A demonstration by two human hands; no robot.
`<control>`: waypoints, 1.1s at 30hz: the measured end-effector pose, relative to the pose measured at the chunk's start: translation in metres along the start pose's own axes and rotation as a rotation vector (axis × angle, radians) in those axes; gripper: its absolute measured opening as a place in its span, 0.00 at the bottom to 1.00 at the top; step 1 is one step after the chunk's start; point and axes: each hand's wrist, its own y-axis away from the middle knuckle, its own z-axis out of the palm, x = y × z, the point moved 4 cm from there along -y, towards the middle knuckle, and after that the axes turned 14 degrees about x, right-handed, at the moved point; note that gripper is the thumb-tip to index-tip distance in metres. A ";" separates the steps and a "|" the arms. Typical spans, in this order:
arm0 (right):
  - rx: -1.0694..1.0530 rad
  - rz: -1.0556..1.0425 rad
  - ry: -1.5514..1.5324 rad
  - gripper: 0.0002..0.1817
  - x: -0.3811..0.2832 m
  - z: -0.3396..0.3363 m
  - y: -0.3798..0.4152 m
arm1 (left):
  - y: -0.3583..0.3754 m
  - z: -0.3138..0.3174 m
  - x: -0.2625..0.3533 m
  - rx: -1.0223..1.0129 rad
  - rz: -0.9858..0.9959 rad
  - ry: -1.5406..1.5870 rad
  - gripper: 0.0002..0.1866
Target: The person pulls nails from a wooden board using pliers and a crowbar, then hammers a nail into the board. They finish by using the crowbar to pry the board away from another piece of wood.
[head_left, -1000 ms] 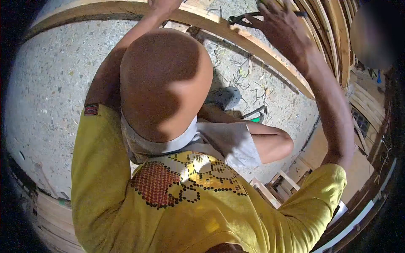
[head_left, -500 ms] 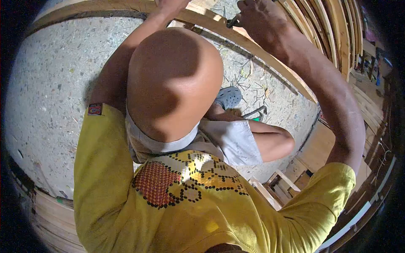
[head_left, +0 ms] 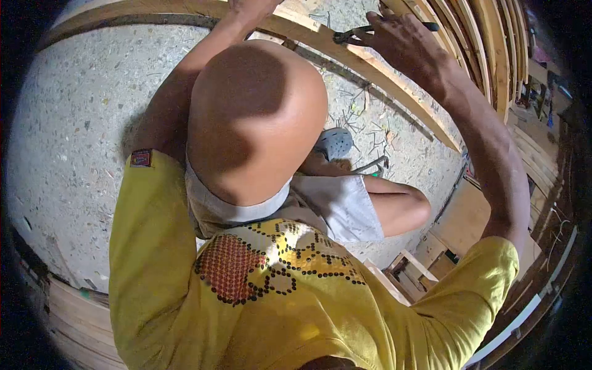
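Observation:
My right hand [head_left: 407, 46] is closed around dark metal pincers [head_left: 348, 37]; one handle sticks out past the far side of the hand. The jaws of the pincers are at the edge of a long wooden beam [head_left: 364, 61] lying across the floor. Whether they grip anything there is too small to make out. At the top edge of the view, my left hand [head_left: 256, 7] is at the same beam, its fingers mostly cut off by the frame.
Many loose nails [head_left: 361, 117] lie scattered on the speckled concrete floor [head_left: 92, 123]. A hooked metal tool [head_left: 373, 165] rests near my grey clog [head_left: 335, 143]. Stacked wooden strips [head_left: 493, 43] stand at upper right. A small wooden frame [head_left: 410, 274] sits by my right side.
My right hand has swung slightly right and down, bringing more of the pincers and their handle into sight. The left hand has hardly moved, staying at the beam.

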 end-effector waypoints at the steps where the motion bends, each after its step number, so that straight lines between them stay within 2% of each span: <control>1: 0.231 -0.038 0.090 0.25 -0.001 0.000 0.007 | 0.001 0.002 -0.002 -0.023 -0.008 -0.017 0.19; 7: 0.132 0.001 0.085 0.33 0.003 0.012 0.017 | -0.001 0.003 -0.004 -0.026 -0.028 -0.060 0.20; 10: 0.115 0.038 0.085 0.34 -0.002 0.005 0.033 | -0.001 0.004 -0.003 -0.041 -0.014 -0.082 0.20; 12: 0.105 0.080 0.000 0.37 0.002 0.016 0.040 | -0.001 0.008 -0.004 -0.050 0.000 -0.104 0.20; 14: 0.236 0.090 -0.017 0.36 0.002 0.033 0.057 | 0.003 0.019 -0.010 -0.036 0.014 -0.182 0.19; 15: 0.139 0.166 -0.177 0.38 0.003 0.052 0.064 | 0.000 0.017 -0.008 -0.030 0.010 -0.183 0.19; 16: 0.190 0.234 -0.442 0.37 0.005 0.067 0.067 | 0.000 0.015 -0.005 -0.064 -0.003 -0.192 0.19; 18: 0.036 0.544 -0.965 0.36 0.000 0.101 0.080 | -0.004 0.008 0.000 -0.097 -0.013 -0.205 0.19; 19: 0.037 0.543 -0.967 0.36 0.000 0.104 0.081 | -0.003 0.011 -0.001 -0.123 -0.025 -0.180 0.20; 21: 0.030 0.927 -1.386 0.41 0.003 0.115 0.090 | -0.003 0.012 -0.002 -0.152 -0.035 -0.159 0.20; 22: 0.033 0.929 -1.391 0.41 0.005 0.103 0.085 | -0.004 0.011 -0.001 -0.160 -0.042 -0.158 0.20; 24: -0.002 0.379 -0.381 0.33 0.010 0.067 0.069 | -0.003 0.017 -0.003 -0.173 -0.042 -0.155 0.20; 25: 0.106 0.318 -0.218 0.33 0.011 0.057 0.063 | -0.001 0.021 -0.007 -0.130 -0.042 -0.148 0.20; 26: 0.105 0.321 -0.218 0.33 0.013 0.052 0.057 | -0.001 0.022 -0.008 -0.088 -0.043 -0.139 0.20; 28: 0.307 0.220 0.080 0.30 0.015 0.028 0.039 | -0.005 0.013 -0.003 -0.089 -0.040 -0.125 0.20; 29: 0.305 0.216 0.076 0.30 0.013 0.012 0.027 | -0.004 0.012 -0.002 -0.091 -0.036 -0.111 0.20; 31: 0.016 0.199 0.134 0.32 0.008 -0.017 0.001 | -0.002 0.013 -0.004 -0.075 -0.013 -0.120 0.20; 32: 0.016 0.198 0.134 0.32 0.007 -0.033 -0.010 | -0.001 0.016 -0.005 -0.060 0.011 -0.126 0.20; 33: -0.021 0.142 0.110 0.24 0.004 -0.045 -0.021 | -0.003 0.011 -0.002 -0.061 0.010 -0.126 0.20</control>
